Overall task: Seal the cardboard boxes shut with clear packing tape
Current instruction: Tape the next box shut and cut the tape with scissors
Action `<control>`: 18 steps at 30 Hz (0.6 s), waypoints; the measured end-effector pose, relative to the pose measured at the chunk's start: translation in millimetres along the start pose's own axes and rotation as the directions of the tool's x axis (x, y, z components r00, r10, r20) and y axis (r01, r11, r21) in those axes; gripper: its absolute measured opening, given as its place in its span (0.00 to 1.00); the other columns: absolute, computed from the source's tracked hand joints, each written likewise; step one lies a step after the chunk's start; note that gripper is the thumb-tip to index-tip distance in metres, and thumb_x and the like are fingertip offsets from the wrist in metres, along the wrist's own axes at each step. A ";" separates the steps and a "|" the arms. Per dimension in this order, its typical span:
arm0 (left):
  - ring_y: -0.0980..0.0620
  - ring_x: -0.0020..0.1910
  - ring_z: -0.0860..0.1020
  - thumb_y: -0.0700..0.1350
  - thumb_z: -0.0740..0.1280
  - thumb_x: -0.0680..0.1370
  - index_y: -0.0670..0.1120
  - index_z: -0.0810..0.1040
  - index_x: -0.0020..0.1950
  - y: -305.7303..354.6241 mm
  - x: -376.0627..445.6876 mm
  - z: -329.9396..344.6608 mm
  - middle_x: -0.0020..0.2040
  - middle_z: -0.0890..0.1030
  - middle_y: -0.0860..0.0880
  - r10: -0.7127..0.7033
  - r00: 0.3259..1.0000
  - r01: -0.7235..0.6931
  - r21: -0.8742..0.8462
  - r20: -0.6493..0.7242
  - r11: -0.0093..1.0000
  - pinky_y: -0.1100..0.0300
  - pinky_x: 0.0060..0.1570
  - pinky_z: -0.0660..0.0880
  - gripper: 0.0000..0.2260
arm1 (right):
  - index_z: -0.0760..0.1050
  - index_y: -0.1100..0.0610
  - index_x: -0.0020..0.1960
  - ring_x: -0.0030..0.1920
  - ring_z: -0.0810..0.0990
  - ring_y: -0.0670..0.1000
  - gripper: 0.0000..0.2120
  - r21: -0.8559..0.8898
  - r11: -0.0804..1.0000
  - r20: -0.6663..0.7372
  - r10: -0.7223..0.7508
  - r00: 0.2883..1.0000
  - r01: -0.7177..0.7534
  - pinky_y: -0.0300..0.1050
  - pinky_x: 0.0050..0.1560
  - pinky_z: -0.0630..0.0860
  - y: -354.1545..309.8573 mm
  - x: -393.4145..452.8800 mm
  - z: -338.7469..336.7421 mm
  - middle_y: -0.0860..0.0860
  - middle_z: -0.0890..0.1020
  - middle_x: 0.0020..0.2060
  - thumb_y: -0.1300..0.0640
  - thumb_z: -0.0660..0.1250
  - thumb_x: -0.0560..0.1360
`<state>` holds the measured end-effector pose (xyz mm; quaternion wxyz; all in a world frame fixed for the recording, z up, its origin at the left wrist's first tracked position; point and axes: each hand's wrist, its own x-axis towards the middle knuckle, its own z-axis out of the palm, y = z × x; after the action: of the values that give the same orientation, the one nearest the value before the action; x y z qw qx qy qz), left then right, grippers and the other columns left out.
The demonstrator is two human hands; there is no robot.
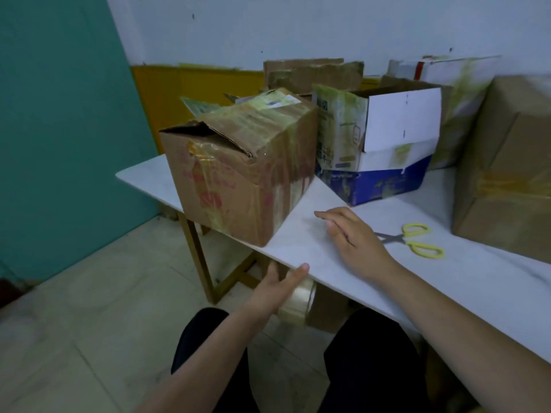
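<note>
Below the desk's (313, 248) near edge, a left hand (277, 289) grips the tape roll (298, 302); the right hand (354, 236), fingers relaxed, rests nearer the unsealed brown box (238, 174).

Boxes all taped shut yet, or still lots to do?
Not yet. The brown box still gapes at one top corner, and the blue-and-white box stands open. The left hand holds the tape roll below the table edge; the right hand is empty.

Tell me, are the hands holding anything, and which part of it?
The left hand holds the roll of clear tape around its outer curved side, just below the table edge. The right hand holds nothing; it is over the table.
</note>
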<state>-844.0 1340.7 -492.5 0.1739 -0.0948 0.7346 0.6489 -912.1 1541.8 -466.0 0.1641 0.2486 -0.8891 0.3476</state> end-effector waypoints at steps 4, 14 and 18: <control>0.48 0.62 0.81 0.69 0.75 0.67 0.53 0.77 0.69 -3.4 2.8 -13.1 0.63 0.83 0.50 -0.026 0.988 0.024 0.018 0.155 1.000 0.46 0.68 0.74 0.35 | 0.77 0.52 0.67 0.50 0.74 0.35 0.22 0.026 0.999 0.036 0.030 0.999 -0.031 0.28 0.55 0.66 0.5 1.3 -0.6 0.43 0.75 0.54 0.46 0.52 0.82; 0.47 0.34 0.84 0.44 0.69 0.81 0.33 0.75 0.69 85.4 -39.5 -28.4 0.42 0.83 0.38 -0.352 0.872 0.332 0.116 0.342 0.936 0.56 0.37 0.83 0.21 | 0.83 0.52 0.53 0.37 0.81 0.44 0.14 0.205 0.952 0.062 0.220 0.974 -0.228 0.40 0.45 0.76 -11.1 -3.7 -6.4 0.46 0.84 0.37 0.51 0.58 0.84; 0.45 0.40 0.83 0.45 0.69 0.80 0.37 0.79 0.65 121.5 -75.8 -38.1 0.53 0.83 0.32 -0.232 0.909 0.158 0.228 0.347 0.961 0.58 0.40 0.83 0.17 | 0.81 0.54 0.55 0.42 0.86 0.52 0.25 0.480 0.644 0.310 0.511 0.802 -0.595 0.52 0.53 0.82 -48.5 1.4 -22.2 0.52 0.87 0.40 0.36 0.57 0.79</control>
<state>-823.6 1313.5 -348.3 0.3818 -0.0265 0.7353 0.5593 -883.6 1526.1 -423.7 -0.0951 0.0256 -0.7906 0.6044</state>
